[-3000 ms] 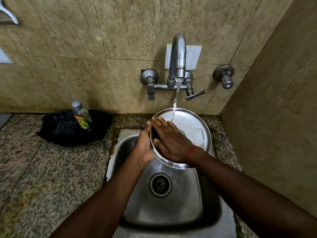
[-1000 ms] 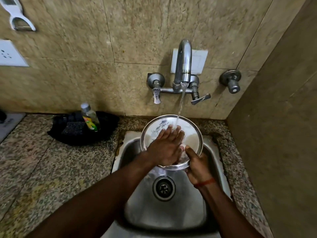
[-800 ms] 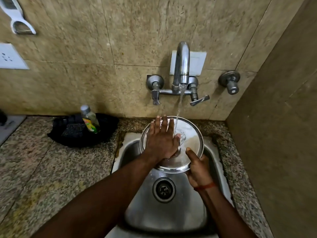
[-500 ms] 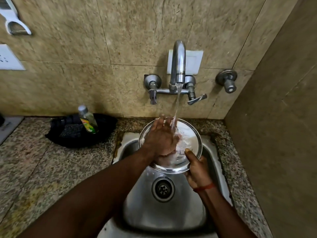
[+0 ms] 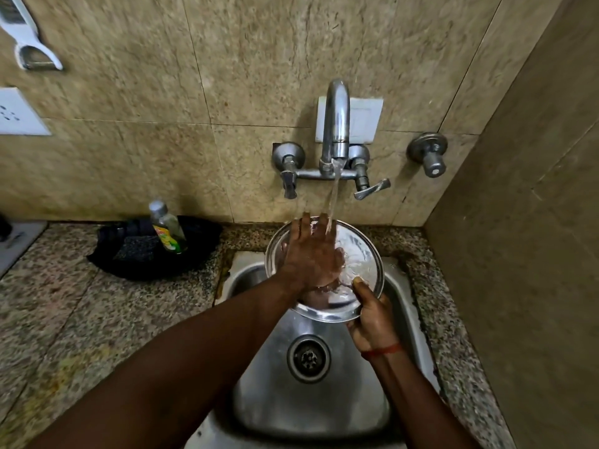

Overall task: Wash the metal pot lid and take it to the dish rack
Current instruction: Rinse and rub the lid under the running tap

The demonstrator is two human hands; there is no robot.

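The round metal pot lid is tilted over the steel sink, under the running tap. My right hand, with a red thread at the wrist, grips the lid's near rim, thumb on the upper face. My left hand lies flat on the lid's face with fingers spread, reaching to the far rim. Water streams onto the lid beside those fingers. The dish rack is not in view.
A dish soap bottle stands in a black bowl on the granite counter left of the sink. Tiled walls close the back and right side. A spare valve juts from the wall. A white peeler hangs top left.
Three seconds ago my left hand held the lid and my right rubbed it; the hands have swapped. Over the last second my left hand slides back and forth over the lid's face.
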